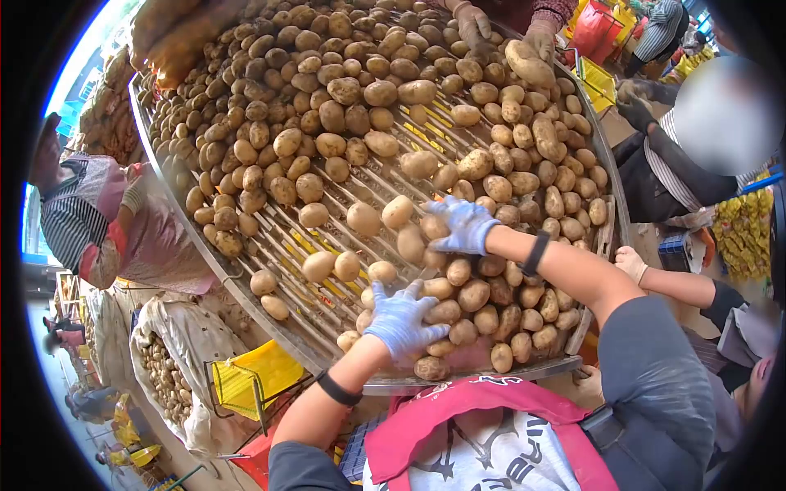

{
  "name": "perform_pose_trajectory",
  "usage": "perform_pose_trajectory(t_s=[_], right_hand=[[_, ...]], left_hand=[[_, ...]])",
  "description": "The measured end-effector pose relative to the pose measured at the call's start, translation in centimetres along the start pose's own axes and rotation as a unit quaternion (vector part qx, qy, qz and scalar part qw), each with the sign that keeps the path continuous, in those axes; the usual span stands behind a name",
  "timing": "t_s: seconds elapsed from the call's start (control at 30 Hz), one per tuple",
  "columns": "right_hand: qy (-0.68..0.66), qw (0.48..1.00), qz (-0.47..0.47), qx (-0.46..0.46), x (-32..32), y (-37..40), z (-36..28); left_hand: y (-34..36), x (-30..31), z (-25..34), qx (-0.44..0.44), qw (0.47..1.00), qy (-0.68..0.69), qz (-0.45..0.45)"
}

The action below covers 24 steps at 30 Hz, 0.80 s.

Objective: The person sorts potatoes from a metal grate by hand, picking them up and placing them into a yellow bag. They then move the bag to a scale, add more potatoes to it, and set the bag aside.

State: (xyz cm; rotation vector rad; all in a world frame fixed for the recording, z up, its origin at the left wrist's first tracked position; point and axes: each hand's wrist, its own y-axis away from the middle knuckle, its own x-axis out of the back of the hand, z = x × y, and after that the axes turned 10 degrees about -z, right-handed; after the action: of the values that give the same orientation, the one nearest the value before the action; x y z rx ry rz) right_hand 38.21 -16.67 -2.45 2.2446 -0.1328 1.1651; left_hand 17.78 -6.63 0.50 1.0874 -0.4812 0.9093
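Many potatoes (363, 218) cover a slatted metal sorting table (360, 176). In a light blue glove, my left hand (403, 318) is spread at the table's near edge, its palm over potatoes beside a tan potato (443, 312). Farther forward and to the right, my right hand (463, 226), gloved the same way, reaches across with fingers apart. Its fingertips are by a pale potato (410, 243). Neither hand is closed around a potato. What lies under the palms is hidden.
Across the table are another person's gloved hands (473, 26). A person in a striped top (74, 217) stands left; others are at right. A yellow basket (255, 375) and a white sack of potatoes (155, 327) stand at lower left. A metal rim (286, 353) edges the table.
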Motion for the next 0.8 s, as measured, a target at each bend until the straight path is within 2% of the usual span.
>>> perform_pose_trajectory(t_s=[0.03,0.1,0.17,0.2,0.23,0.27,0.3,0.33,0.37,0.43,0.47,0.5,0.57,0.6,0.63,0.67,0.7,0.77,0.8], right_hand=[[-0.003,1.000,-0.008,-0.012,0.4,-0.5,-0.7],[-0.016,0.998,-0.046,0.028,2.4,-0.9,-1.9],[-0.040,0.994,-0.083,0.061,4.1,-1.6,-2.7],[0.008,1.000,0.003,-0.013,4.8,-2.9,-2.7],[-0.002,0.998,0.065,-0.010,6.3,-4.3,-1.7],[0.074,0.992,0.082,-0.067,7.8,-5.7,-1.2],[0.084,0.987,0.075,-0.112,9.1,-7.5,-0.7],[0.120,0.982,0.043,-0.139,9.3,-9.5,0.3],[0.152,0.977,-0.043,-0.146,10.3,-10.5,-0.1],[0.210,0.940,-0.220,-0.157,11.9,-11.5,-1.1],[0.214,0.919,-0.300,-0.142,9.1,-16.2,2.4],[0.227,0.894,-0.361,-0.137,9.7,-16.5,2.2],[0.285,0.911,-0.287,-0.077,11.5,-13.2,-0.7],[0.292,0.918,-0.255,-0.084,11.6,-12.4,-1.5],[0.299,0.923,-0.226,-0.089,11.7,-11.7,-2.0],[0.274,0.934,-0.219,-0.068,11.5,-12.0,-1.2],[0.260,0.910,-0.311,-0.086,7.9,-18.4,3.7],[0.141,0.960,-0.234,-0.067,11.1,-12.6,1.5],[0.015,0.976,-0.199,-0.092,11.0,-11.9,2.6]], left_hand=[[-0.2,1.0,-0.5,0.036,0.997,0.059,-0.021],[-1.3,4.8,-3.2,0.108,0.977,0.174,-0.061],[-1.8,6.9,-6.7,0.158,0.957,0.120,0.210],[-3.3,7.4,-8.6,0.181,0.950,0.050,0.251],[-5.1,7.4,-10.0,0.204,0.936,-0.017,0.287],[-6.4,7.7,-10.2,0.198,0.962,-0.001,0.190],[-7.4,7.8,-10.3,0.191,0.977,0.013,0.094],[-8.2,7.2,-9.6,0.216,0.971,-0.031,0.098],[-8.8,6.9,-9.6,0.185,0.979,0.024,0.083],[-9.3,5.1,-9.4,0.165,0.975,0.040,0.145],[-9.3,3.9,-9.8,0.155,0.957,0.158,0.187],[-9.5,2.8,-10.8,0.139,0.925,0.271,0.228],[-10.4,-0.5,-14.0,0.077,0.823,0.484,0.288],[-9.9,-0.6,-14.2,0.035,0.754,0.581,0.305],[-9.0,-1.2,-14.3,0.010,0.646,0.722,0.247],[-6.8,0.7,-12.1,0.010,0.508,0.838,0.197],[-6.0,1.2,-10.8,-0.009,0.445,0.879,0.169],[-4.8,1.8,-9.1,-0.054,0.313,0.942,0.108],[-3.7,2.4,-7.5,-0.106,0.279,0.943,0.147]])
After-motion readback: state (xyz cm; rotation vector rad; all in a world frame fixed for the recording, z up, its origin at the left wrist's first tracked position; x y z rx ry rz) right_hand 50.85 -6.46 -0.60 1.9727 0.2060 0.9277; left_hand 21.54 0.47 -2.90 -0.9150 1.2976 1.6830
